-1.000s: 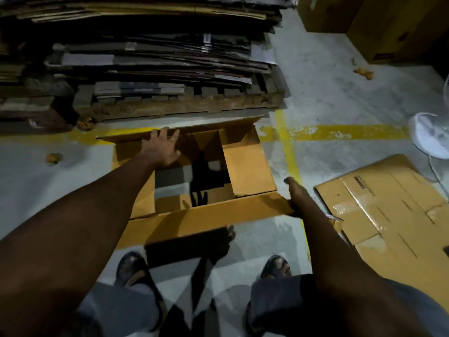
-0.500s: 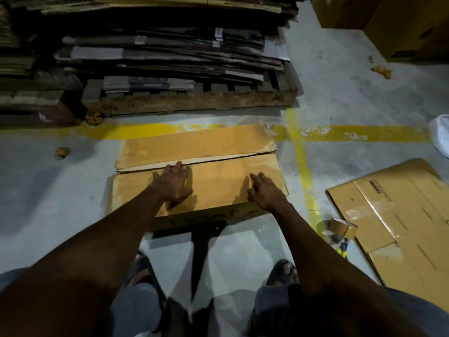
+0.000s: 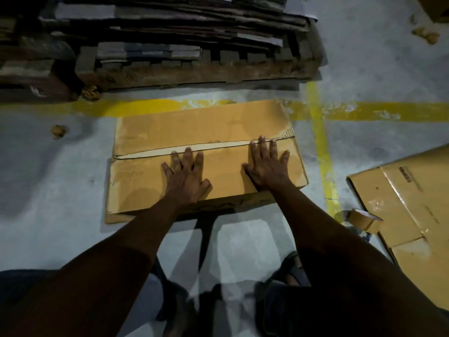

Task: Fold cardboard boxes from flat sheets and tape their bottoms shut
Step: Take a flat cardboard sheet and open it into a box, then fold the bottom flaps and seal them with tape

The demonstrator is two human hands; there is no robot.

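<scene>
Overhead, head view. Grey concrete floor (image 3: 48, 181) carried everything in view. A wooden pallet (image 3: 206, 74) sat along the floor's far edge, loaded with a stack of flattened cardboard sheets (image 3: 194, 25), dark and hard to count.

The cardboard box (image 3: 201, 122) lay at the centre of the floor, just in front of the pallet, bottom side up with 2 long flaps folded shut. The far flap overlapped the yellow floor line (image 3: 145, 107). The flaps met along a seam (image 3: 150, 153) with a narrow pale gap, wider toward the left. No tape was visible on the seam.

A second piece of flat cardboard (image 3: 413, 215) lay at the right edge of the floor, apart from the box, with shiny tape strips on it. 1 more yellow line (image 3: 320, 147) ran between it and the box.

Left hand (image 3: 185, 181): palm down on the near flap, fingers straight and spread, tips at the seam. Right hand (image 3: 267, 169): same posture, flat and splayed, further right on the same flap, fingertips reaching the seam. Neither hand gripped anything.

A brown tape roll (image 3: 362, 218) stood on the floor against the near-left edge of the flat cardboard, well apart from both hands.

2 small crumpled brown scraps: 1 left of the box (image 3: 58, 131), 1 toward the far right corner (image 3: 426, 35).
</scene>
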